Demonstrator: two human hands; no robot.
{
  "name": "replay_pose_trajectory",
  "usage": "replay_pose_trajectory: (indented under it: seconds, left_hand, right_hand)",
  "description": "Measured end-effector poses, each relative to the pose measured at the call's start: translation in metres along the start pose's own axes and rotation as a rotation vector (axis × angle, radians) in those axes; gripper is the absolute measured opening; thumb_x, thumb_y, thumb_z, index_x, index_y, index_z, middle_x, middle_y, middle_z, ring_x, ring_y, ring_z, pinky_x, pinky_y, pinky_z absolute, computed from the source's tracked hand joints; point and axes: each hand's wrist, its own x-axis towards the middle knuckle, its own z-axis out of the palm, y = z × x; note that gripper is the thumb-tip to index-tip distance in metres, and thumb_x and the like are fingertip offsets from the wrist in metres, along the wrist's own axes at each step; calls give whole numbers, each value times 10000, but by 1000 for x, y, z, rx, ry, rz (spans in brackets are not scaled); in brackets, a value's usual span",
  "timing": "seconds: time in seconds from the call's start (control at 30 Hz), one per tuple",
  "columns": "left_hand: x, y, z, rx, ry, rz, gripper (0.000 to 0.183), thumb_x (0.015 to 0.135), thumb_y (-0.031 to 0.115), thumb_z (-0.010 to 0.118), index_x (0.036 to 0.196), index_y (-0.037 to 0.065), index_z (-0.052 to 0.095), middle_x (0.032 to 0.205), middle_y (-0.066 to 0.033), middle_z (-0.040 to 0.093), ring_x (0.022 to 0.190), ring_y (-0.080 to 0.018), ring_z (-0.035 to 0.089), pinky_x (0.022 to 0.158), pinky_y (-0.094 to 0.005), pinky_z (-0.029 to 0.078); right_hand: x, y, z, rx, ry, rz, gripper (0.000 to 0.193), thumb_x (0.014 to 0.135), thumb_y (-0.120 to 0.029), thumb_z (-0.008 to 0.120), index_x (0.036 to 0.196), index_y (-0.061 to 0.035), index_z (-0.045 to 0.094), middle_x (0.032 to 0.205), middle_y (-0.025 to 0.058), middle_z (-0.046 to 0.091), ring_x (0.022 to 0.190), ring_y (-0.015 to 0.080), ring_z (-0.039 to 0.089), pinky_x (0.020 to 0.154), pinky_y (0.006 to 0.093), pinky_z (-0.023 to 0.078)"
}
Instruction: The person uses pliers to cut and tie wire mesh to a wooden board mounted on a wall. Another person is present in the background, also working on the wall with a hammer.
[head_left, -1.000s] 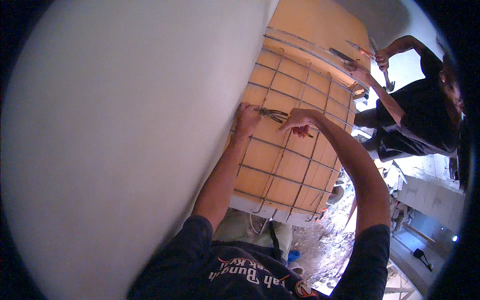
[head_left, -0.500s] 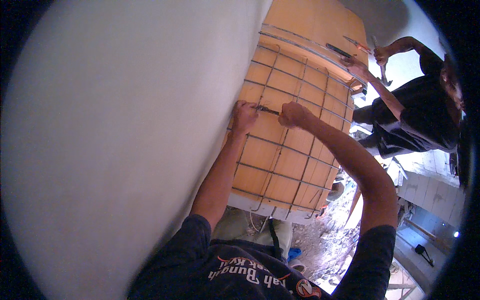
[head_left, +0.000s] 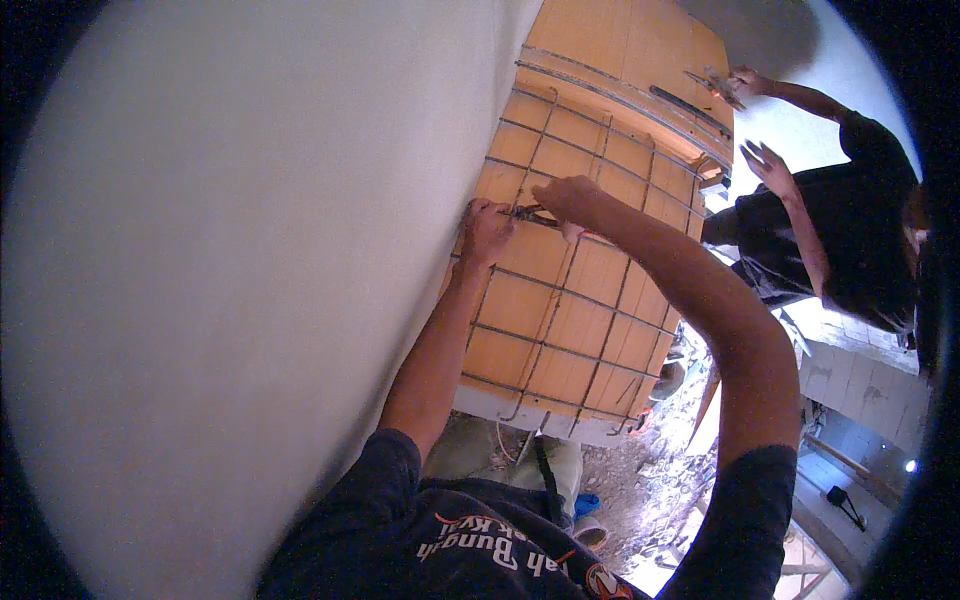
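A grid of thin steel rebar (head_left: pixel 565 289) lies over orange boards (head_left: pixel 520 330) in front of me. My left hand (head_left: pixel 488 232) is closed at the grid's left edge, against the wall, its fingers pinching a bar near a crossing. From the right, my right hand (head_left: pixel 570 203) grips a pair of pincers (head_left: pixel 533 214). Their dark jaws meet the bar just beside my left fingertips. The handles are spread, and a reddish one shows below my right hand. Any tie wire in the jaws is too small to make out.
A pale wall (head_left: pixel 250 250) rises close along the left. At upper right a co-worker (head_left: pixel 850 220) reaches one hand toward tools on the boards, near a dark bar (head_left: pixel 690 110). Rubble (head_left: pixel 640 480) covers the ground below right.
My right hand has turned and risen slightly, and the pincers' handles have spread. My left hand stays put. The co-worker's hands have moved: one to the tools, the other off the boards.
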Motion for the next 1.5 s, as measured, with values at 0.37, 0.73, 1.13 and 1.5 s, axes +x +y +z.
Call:
replay_pose_trajectory:
  seconds: [0.37,0.73,1.13,1.5]
  left_hand:
    - [-2,15,-7,-48,-39,-88,388,767,151,798,1112,4,699,1196,-197,568,1169,-358,553,1028,-434,458]
    - [-3,6,-28,-165,-247,-69,680,694,75,800,1335,47,573,1281,-189,478,1237,-379,479,1074,-439,425]
    - [-64,103,-11,-348,138,-371,444,850,44,686,1269,-18,552,1207,-195,519,1130,-323,532,916,-438,482]
    - [-82,88,17,-339,168,-320,322,889,75,662,1186,-28,590,985,-140,633,873,-247,639,741,-369,537]
  right_hand:
    - [-15,1,-7,-327,121,-69,301,916,-345,643,921,-45,657,784,135,690,748,268,721,667,396,574]
    - [-25,17,0,1212,-475,317,507,1052,-489,428,886,-65,651,618,10,568,465,123,535,458,314,499]
    - [-39,10,79,1443,-240,356,196,912,-303,691,930,-117,631,540,-39,427,423,87,432,418,264,419]
    - [-53,-39,146,1532,113,141,317,897,-90,596,1208,-68,532,1023,64,610,889,159,588,790,307,506]
